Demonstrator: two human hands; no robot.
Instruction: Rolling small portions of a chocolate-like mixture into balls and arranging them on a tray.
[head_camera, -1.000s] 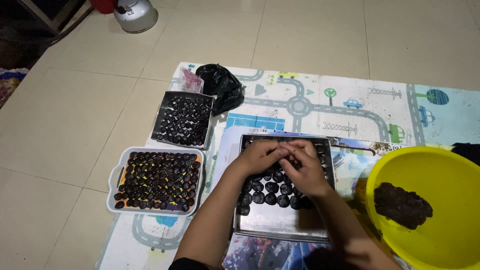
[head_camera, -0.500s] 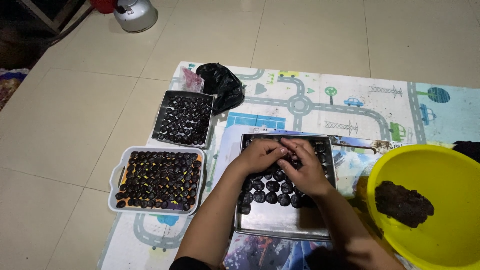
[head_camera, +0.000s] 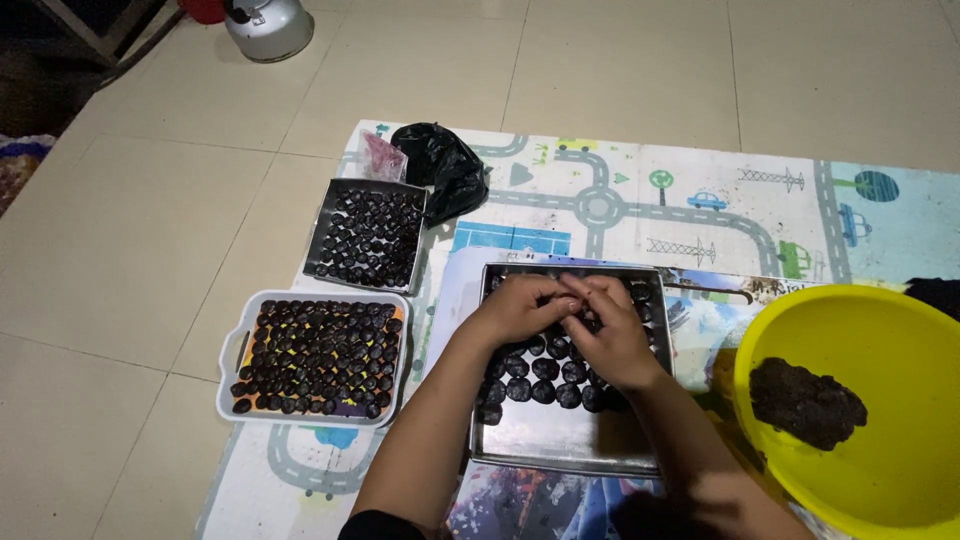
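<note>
Steel tray (head_camera: 560, 448) (dark balls (head_camera: 545, 378)) — both hands (head_camera: 570, 318) above.

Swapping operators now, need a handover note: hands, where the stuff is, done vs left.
Left hand and right hand: together over the metal tray, fingertips touching at a small dark ball; grip itself hidden.
Things: metal tray holds rows of dark balls at its far half, near half bare. Yellow bowl, right, holds a lump of dark mix.
Done: white tray and square dark tray, left, both full.
Left: bare part of the metal tray; the mix in the bowl.
</note>
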